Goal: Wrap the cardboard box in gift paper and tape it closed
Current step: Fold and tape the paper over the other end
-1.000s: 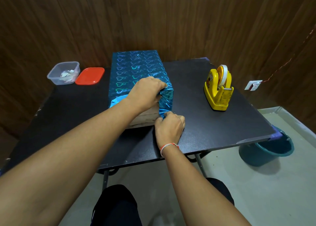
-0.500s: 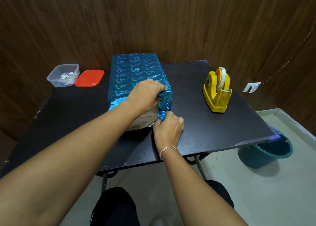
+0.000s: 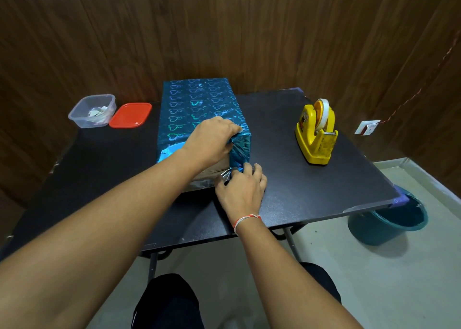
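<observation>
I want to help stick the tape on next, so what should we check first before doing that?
1. Top of the box covered in gift paper: ok.
2. Near end folded shut: not ok, bare cardboard shows.
3. Left hand holds the corner fold down: ok.
4. Right hand free to fetch tape: not ok, it pinches the lower flap.
5. Tape dispenser close on the table: ok.
6. Loose tape end ready to pull: cannot tell.
</observation>
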